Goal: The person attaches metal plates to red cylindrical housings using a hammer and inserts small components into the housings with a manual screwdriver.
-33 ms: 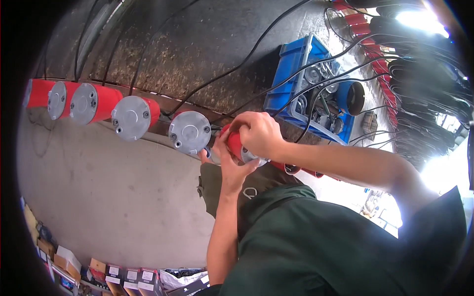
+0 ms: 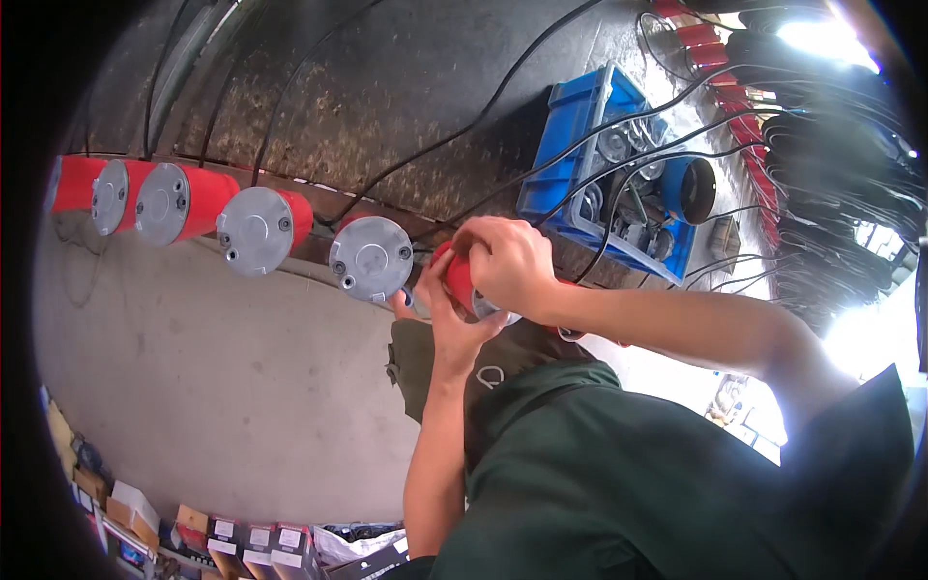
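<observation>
My left hand (image 2: pixel 452 324) is wrapped round a red cylinder (image 2: pixel 458 280), its thumb by the grey metal end cap (image 2: pixel 483 305). My right hand (image 2: pixel 507 263) is closed against the same cylinder from the right, fingers curled in. Whatever those fingers pinch is hidden behind the knuckles. Just left of my hands, another cylinder's round grey cap (image 2: pixel 371 258) faces me, with small bolt-like fittings near its rim. More red cylinders (image 2: pixel 211 203) with grey caps lie in a row further left.
Beyond my hands, a blue crate (image 2: pixel 561 145) holds metal parts and a blue ring-shaped housing (image 2: pixel 688 190). Black cables (image 2: pixel 488 101) run across the dark worktop (image 2: pixel 406 87). Many coiled cables (image 2: pixel 822 174) are heaped at the right. Boxes (image 2: pixel 259 543) stand at the lower left.
My right forearm sits slightly lower, covering more of the red cylinders beside it. Both hands keep their places on the red cylinder.
</observation>
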Demonstrator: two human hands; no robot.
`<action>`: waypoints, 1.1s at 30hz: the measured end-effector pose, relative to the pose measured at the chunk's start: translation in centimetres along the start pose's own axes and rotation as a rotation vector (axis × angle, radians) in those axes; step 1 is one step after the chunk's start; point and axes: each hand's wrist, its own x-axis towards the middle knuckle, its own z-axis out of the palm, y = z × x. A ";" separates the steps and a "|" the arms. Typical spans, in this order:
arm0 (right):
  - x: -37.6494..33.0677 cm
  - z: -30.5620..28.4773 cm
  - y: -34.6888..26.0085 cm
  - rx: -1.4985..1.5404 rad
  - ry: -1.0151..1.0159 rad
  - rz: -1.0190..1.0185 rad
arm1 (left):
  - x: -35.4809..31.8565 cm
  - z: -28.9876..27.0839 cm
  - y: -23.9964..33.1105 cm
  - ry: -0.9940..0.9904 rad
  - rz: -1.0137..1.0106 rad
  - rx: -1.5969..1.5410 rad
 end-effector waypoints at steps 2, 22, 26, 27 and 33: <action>-0.2 0.1 -0.2 0.017 0.058 -0.053 | -0.1 0.4 -0.3 0.099 -0.020 -0.072; -2.3 -13.9 16.7 0.010 0.573 0.397 | -1.8 0.3 3.1 0.155 -0.182 -0.063; 1.4 -14.5 24.2 0.004 0.015 0.556 | -2.9 1.5 4.6 0.294 -0.067 0.151; 2.2 -13.8 25.2 -0.012 0.009 0.500 | -3.4 1.8 5.1 0.307 -0.025 0.231; -1.2 -14.8 27.2 0.046 -0.023 0.284 | -4.2 3.7 6.0 0.318 0.114 0.503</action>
